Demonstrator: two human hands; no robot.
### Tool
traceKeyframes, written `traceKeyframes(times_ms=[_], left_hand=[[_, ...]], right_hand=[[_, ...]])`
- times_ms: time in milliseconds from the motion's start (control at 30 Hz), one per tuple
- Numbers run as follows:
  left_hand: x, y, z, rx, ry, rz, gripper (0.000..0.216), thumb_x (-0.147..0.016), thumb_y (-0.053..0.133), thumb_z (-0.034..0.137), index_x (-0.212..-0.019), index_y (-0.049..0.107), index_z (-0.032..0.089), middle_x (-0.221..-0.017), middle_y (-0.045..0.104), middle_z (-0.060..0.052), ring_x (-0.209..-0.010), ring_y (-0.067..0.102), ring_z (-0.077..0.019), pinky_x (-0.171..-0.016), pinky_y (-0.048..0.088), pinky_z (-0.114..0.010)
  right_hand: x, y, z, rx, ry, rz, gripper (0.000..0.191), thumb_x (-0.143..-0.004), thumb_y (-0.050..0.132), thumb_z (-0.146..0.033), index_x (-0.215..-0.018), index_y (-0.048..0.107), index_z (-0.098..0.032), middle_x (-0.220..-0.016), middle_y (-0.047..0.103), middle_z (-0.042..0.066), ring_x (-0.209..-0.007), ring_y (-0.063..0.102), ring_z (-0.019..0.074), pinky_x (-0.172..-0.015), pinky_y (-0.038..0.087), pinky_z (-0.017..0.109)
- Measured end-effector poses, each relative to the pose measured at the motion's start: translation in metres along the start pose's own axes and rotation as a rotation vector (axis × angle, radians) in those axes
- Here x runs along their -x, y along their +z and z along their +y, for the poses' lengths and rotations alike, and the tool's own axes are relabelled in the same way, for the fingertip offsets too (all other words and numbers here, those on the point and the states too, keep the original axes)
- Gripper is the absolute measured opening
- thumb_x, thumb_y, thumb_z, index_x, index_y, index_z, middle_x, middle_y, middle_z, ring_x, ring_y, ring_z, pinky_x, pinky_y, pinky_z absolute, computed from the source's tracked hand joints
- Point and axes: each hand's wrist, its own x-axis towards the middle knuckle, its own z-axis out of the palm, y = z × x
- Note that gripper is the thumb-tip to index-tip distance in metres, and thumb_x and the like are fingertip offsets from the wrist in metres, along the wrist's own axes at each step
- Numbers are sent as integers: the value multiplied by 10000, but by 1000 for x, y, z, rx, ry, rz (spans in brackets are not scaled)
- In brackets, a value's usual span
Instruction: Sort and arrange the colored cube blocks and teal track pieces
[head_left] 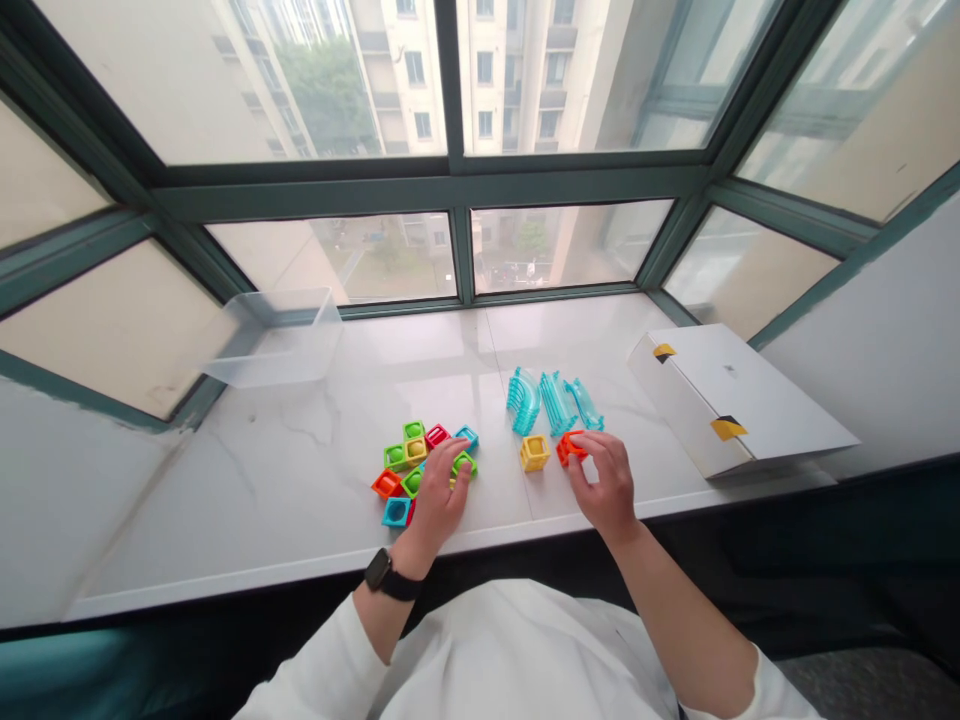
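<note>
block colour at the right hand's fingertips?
Orange-red: the block at the right hand shows best in the head view.

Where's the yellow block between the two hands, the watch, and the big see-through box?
Yellow block (535,456): head view, on its near side.
Watch (378,568): head view, on its dark screen.
See-through box (274,372): head view, on its near wall.

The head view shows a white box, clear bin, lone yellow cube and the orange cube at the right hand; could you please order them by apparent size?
1. White box
2. Clear bin
3. Yellow cube and orange cube: too alike to rank; right hand partly covers the latter.
</note>
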Motion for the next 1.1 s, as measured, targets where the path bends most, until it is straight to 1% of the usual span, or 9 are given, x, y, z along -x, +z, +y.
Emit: traceKeyframes(times_ms=[67, 133, 233, 300, 467, 600, 733, 967, 1100], left_hand=[[-5, -18, -18, -147, -27, 58, 319, -1074, 448, 334, -1334, 622, 269, -1401, 646, -87, -1370, 563, -265, -1208, 428, -489], [-5, -25, -36, -300, -56, 46, 354, -1065, 446, 331, -1366, 617, 257, -1438, 630, -106, -1387, 542, -296, -1213, 402, -535], [2, -19, -57, -476, -78, -29, 387, -1047, 470, 329, -1400, 616, 267, -1526, 576, -118, -1462, 470, -349, -1254, 293, -623], [8, -11, -65, -527, -86, -60, 399, -1037, 497, 343, -1411, 621, 285, -1563, 547, -119, -1489, 437, -371, -1259, 251, -657], [12, -3, -70, -548, -69, -86, 379, -1024, 534, 351, -1378, 665, 315, -1567, 534, -117, -1492, 424, -382, -1240, 287, -654], [10, -5, -70, -573, -49, -106, 307, -1013, 557, 330, -1269, 724, 309, -1569, 523, -120, -1485, 423, -387, -1228, 307, -654], [10, -6, -69, -545, -53, -96, 280, -999, 580, 319, -1234, 730, 311, -1556, 533, -108, -1484, 420, -379, -1230, 313, -642], [9, -4, -69, -573, -27, -119, 261, -1011, 566, 303, -1214, 730, 310, -1548, 532, -108, -1480, 427, -368, -1223, 333, -625], [9, -6, -65, -630, -22, -149, 258, -1030, 547, 326, -1201, 739, 299, -1547, 524, -114, -1475, 431, -355, -1223, 345, -598]], right_hand=[[6, 6, -6, -55, 18, -60, 262, -972, 570, -268, -1185, 721, -281, -1085, 734, 112, -1104, 686, 318, -1038, 565, 568], [12, 17, -15, -134, 19, -175, 263, -982, 551, -265, -1173, 732, -285, -1047, 745, 100, -1035, 711, 298, -989, 593, 529], [18, 39, -32, -241, -6, -433, 307, -996, 533, -241, -1246, 705, -289, -1103, 740, 83, -1016, 721, 254, -945, 614, 447], [23, 56, -41, -243, -5, -591, 356, -985, 558, -225, -1317, 666, -297, -1201, 710, 79, -1087, 707, 242, -979, 602, 422], [38, 101, -44, -172, 57, -762, 597, -911, 670, -178, -1482, 551, -306, -1401, 591, 99, -1287, 628, 257, -1126, 517, 438], [43, 124, -42, -125, 109, -821, 647, -907, 689, -182, -1521, 525, -304, -1487, 526, 122, -1300, 625, 274, -1135, 506, 445], [42, 130, -42, -113, 101, -812, 574, -911, 664, -154, -1462, 574, -285, -1455, 557, 117, -1331, 602, 278, -1152, 489, 439], [41, 129, -42, -126, 67, -768, 461, -910, 640, -117, -1347, 618, -261, -1324, 618, 101, -1230, 639, 258, -1087, 514, 403], [45, 133, -35, -82, 110, -732, 272, -894, 633, -106, -1140, 637, -222, -1164, 651, 86, -1074, 661, 243, -964, 535, 371]])
